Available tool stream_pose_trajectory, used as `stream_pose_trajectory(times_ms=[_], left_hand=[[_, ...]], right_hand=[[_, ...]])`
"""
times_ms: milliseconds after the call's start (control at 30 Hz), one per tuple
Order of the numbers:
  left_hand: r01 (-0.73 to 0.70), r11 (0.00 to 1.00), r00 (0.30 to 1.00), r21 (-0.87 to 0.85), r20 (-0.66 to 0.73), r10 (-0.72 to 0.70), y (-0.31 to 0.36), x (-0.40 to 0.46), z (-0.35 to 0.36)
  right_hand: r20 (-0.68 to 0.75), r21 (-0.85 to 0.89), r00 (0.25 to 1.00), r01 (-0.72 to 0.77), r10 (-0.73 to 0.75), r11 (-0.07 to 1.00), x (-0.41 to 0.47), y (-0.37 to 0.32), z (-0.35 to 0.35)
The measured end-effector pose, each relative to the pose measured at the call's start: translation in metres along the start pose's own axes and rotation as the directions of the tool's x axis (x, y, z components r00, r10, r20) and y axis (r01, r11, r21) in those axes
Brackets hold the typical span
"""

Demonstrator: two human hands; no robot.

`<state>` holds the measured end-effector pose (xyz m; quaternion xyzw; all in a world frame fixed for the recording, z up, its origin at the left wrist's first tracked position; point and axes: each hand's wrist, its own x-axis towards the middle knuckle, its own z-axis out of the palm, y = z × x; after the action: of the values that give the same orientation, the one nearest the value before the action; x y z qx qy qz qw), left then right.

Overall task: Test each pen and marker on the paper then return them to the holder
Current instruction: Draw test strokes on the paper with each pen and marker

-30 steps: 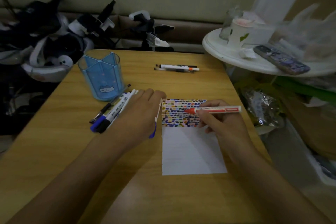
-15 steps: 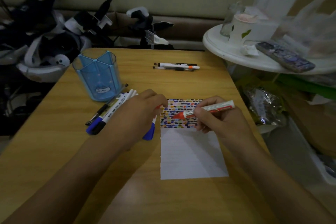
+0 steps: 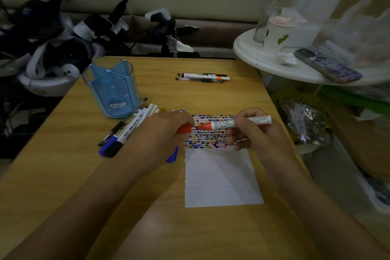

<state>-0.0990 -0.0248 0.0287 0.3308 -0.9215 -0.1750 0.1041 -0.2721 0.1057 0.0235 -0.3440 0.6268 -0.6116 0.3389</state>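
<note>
- The step in hand looks like capping: the right hand (image 3: 256, 133) grips the red marker (image 3: 234, 123) by its white barrel, held level above the paper (image 3: 219, 177), the red tip pointing to the left.
- The left hand (image 3: 162, 131) pinches the red cap (image 3: 184, 129) just beside that tip; cap and tip are near, and I think not yet joined, but the dim view makes this uncertain.
- A blue marker (image 3: 172, 154) sticks out from under the left hand, just left of the paper.
- The far part of the paper is full of colour dashes; the near part is blank.
- The blue pen holder (image 3: 111, 88) stands on the bench (image 3: 63, 175), far-left of the paper, and seems empty.
- Next move, as I judge: push the cap straight on the tip, then carry the marker to the holder.
</note>
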Motion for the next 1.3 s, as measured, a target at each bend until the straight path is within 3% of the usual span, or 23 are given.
stream_pose_trajectory(times_ms=[400, 733, 1300], left_hand=[[-0.048, 0.998, 0.999, -0.035, 0.017, 0.048, 0.003, -0.001, 0.003], [-0.270, 0.953, 0.963, -0.139, -0.022, 0.270, 0.000, -0.008, 0.007], [-0.216, 0.976, 0.976, 0.024, 0.021, 0.215, 0.001, -0.003, 0.007]], right_hand=[[0.094, -0.037, 0.995, -0.011, 0.014, 0.999, 0.000, 0.007, 0.006], [0.120, -0.059, 0.993, -0.006, 0.013, 0.998, 0.002, 0.008, 0.005], [0.175, -0.267, 0.980, 0.139, -0.094, 0.954, 0.001, 0.014, 0.012]])
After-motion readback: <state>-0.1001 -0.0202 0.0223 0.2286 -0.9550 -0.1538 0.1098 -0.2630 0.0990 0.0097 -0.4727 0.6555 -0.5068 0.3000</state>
